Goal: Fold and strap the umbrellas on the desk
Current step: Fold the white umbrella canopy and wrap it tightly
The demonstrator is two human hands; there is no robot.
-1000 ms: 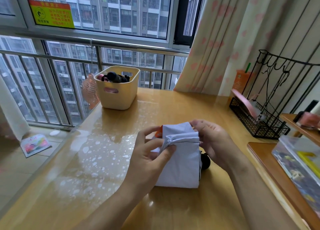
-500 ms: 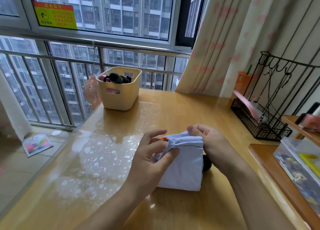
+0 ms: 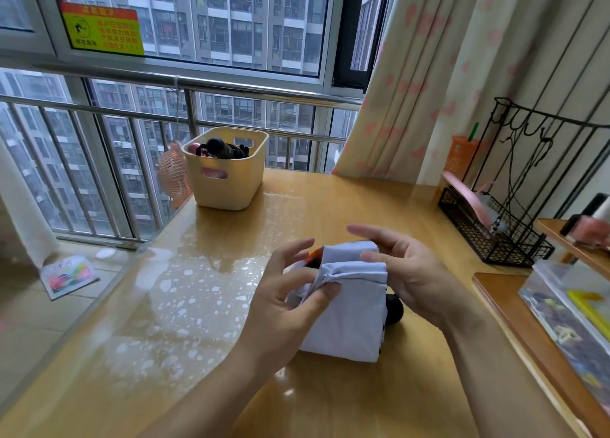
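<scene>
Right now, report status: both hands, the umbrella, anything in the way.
Left hand pinching gathered white umbrella fabric. Right hand open, fingers on its top fold. Umbrella on desk, no strap visible. Yellow basket far back, clear.

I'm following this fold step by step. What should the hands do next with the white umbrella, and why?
Probably bring the right hand back onto the white umbrella to press down the gathered pleats. The left hand pinches the bunched fabric near the top, while the right hand's fingers are spread open beside it, and no strap is visibly fastened around the canopy yet.
</scene>
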